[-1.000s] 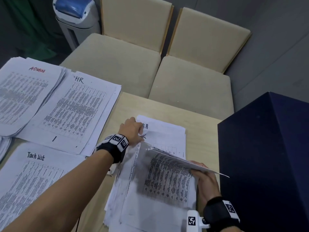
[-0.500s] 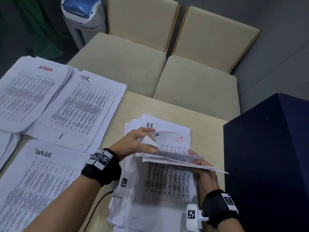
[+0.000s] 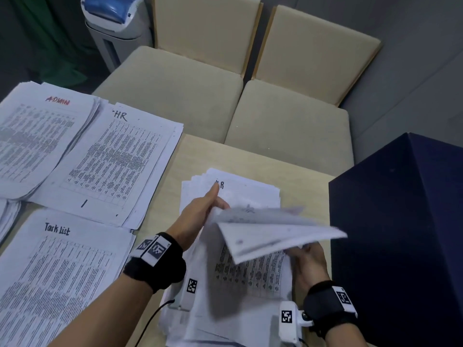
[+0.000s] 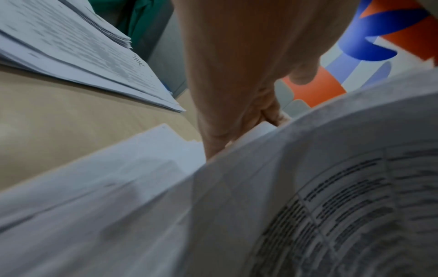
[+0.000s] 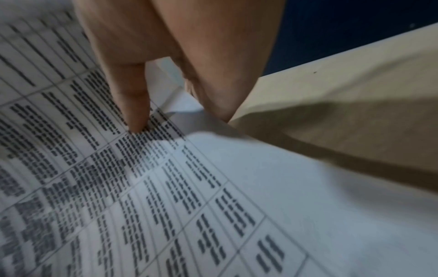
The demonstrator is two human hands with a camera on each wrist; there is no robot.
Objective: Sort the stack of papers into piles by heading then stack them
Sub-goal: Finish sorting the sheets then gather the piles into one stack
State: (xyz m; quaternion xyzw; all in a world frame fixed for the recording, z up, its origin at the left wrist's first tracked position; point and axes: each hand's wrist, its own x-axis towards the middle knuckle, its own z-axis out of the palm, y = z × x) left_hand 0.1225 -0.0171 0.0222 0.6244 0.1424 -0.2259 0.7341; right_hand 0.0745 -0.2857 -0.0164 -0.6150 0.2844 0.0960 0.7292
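The unsorted stack of papers (image 3: pixel 238 304) lies on the table at centre right, an "HR" sheet showing at its far end. Several top sheets (image 3: pixel 275 229) are lifted and blurred. My left hand (image 3: pixel 218 199) grips their left edge, index finger stretched toward the HR heading; in the left wrist view the left hand (image 4: pixel 249 135) has its fingers behind the raised paper. My right hand (image 3: pixel 303 251) holds the right edge from below; in the right wrist view the right hand (image 5: pixel 175 116) pinches printed sheets, thumb on top. Sorted piles lie left: ADMIN (image 3: pixel 37 136), HR (image 3: pixel 112 166), Task List (image 3: pixel 57 271).
A dark blue box (image 3: pixel 400 234) stands right against the stack. Two beige chairs (image 3: pixel 175 91) (image 3: pixel 288 126) are beyond the table's far edge, and a white and blue machine (image 3: pixel 115 21) behind them. Another paper pile (image 3: pixel 7 216) pokes in at far left. Bare tabletop (image 3: pixel 200 156) separates the piles.
The lifted sheets have risen and swung up, now blurred by motion. My left hand moved from the stack's top edge to the sheets' left edge. The right hand stays under them.
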